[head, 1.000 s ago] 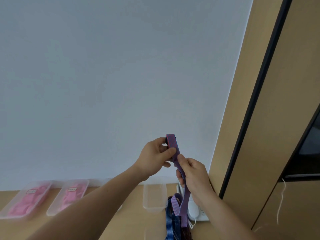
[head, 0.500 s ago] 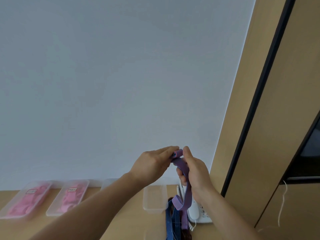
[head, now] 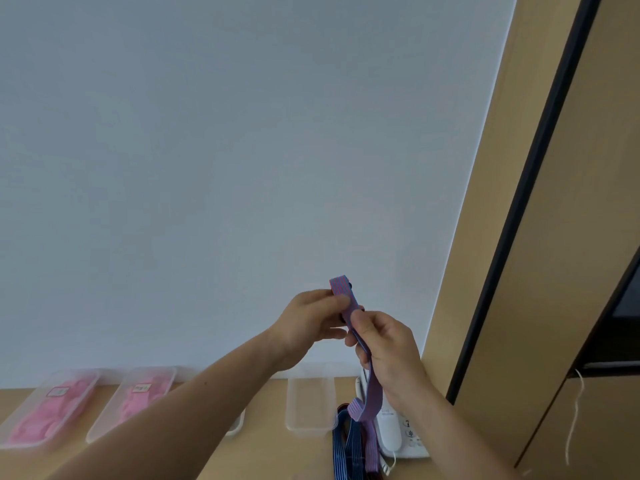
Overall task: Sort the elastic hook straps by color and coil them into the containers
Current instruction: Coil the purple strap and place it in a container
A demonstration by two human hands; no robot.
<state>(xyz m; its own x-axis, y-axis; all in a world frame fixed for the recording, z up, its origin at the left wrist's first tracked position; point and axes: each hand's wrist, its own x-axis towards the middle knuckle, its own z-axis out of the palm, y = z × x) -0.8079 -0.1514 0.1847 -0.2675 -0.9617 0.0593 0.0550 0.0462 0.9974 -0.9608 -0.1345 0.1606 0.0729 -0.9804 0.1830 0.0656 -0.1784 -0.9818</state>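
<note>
A purple striped elastic strap (head: 343, 292) is raised in front of the white wall. My left hand (head: 311, 323) pinches its folded top end, where a dark hook part peeks out. My right hand (head: 384, 344) grips the strap just below, and the rest hangs down through that fist to the desk. A pile of blue and purple straps (head: 349, 445) lies on the desk under my right hand. Two clear containers hold pink straps, one at the far left (head: 45, 410) and one beside it (head: 135, 400). An empty clear container (head: 308, 403) stands left of the pile.
A white desk telephone (head: 398, 434) sits against the wooden cabinet (head: 519, 306) at the right. Another clear container (head: 237, 422) is mostly hidden behind my left forearm. The wooden desk (head: 277, 455) runs along the white wall.
The strap's top end, folded low between both hands half a second ago, now stands up again above my left thumb. My right hand has slid a little lower along the strap.
</note>
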